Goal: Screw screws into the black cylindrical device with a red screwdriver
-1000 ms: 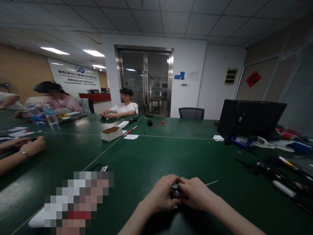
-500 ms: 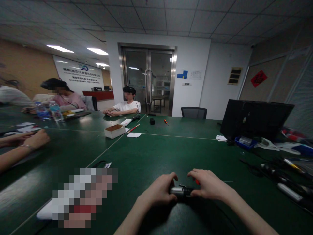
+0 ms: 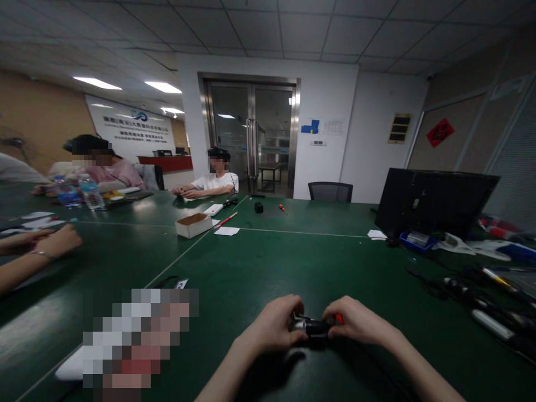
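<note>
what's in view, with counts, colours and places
table: 1, green, foreground
device: 1, black-silver, bottom centre
small part: 1, red, bottom centre
box: 1, white, centre-left
screwdriver: 1, orange-red, far table
block: 1, black, beside screwdriver
bottles: 2, clear, far left
papers: several, white, across table
monitor: 1, black, right
tray: 1, blue, near monitor
tools and cables: several, black-silver, right
blurred item: 1, whitish, lower left
mesh chair: 1, black, behind table
doors: 2, glass-steel, back
people: 2 clear, pink and white tops, left
co-worker's hands: 2, bare, left edge
left hand: 1, bare, holding device
right hand: 1, bare, holding small part
</note>
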`<state>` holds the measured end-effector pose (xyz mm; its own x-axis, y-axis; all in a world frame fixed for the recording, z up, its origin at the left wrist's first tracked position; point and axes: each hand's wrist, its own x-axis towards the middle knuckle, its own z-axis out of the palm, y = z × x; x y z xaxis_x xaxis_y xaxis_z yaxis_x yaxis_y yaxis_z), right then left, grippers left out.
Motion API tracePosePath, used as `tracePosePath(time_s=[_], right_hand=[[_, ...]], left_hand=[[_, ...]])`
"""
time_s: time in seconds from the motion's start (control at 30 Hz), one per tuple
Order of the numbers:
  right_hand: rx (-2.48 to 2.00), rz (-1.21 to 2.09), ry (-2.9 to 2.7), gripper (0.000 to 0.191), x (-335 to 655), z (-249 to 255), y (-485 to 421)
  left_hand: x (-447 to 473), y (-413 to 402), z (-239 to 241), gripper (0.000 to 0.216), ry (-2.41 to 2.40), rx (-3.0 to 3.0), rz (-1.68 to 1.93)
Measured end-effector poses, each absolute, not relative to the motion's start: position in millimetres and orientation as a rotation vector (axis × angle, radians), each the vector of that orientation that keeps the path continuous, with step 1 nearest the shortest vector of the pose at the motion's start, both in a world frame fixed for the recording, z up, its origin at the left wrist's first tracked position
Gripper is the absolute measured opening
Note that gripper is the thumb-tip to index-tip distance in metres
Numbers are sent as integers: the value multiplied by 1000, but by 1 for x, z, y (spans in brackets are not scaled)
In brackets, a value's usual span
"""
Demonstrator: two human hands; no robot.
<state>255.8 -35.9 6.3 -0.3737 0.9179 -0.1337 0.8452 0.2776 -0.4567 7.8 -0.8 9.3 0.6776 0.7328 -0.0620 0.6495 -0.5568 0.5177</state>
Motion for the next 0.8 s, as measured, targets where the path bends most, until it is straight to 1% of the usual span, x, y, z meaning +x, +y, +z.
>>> tracePosePath(time_s=[0.17, 0.3, 0.4, 0.47, 0.6, 0.73, 0.8], right_hand=[[-1601, 693, -2385, 26, 251, 7, -39], [-1531, 692, -2291, 27, 250, 23, -40], [-1328, 650, -2117, 32, 245, 40, -40], [-1149, 695, -2004, 36, 239, 49, -37], [-910, 794, -1786, 24, 220, 55, -26], [-931, 688, -1595, 35, 207, 47, -21], [-988, 591, -1593, 36, 204, 41, -23]], left_hand=[[9, 1, 7, 28, 1028, 2365, 259], [9, 3, 5, 24, 1024, 2337, 291], [9, 4, 4, 22, 1024, 2297, 318], [9, 4, 3, 21, 1030, 2271, 344], [10, 5, 0, 21, 1032, 2248, 382], [10, 7, -2, 22, 1052, 2260, 362], [10, 7, -1, 23, 1055, 2258, 355]])
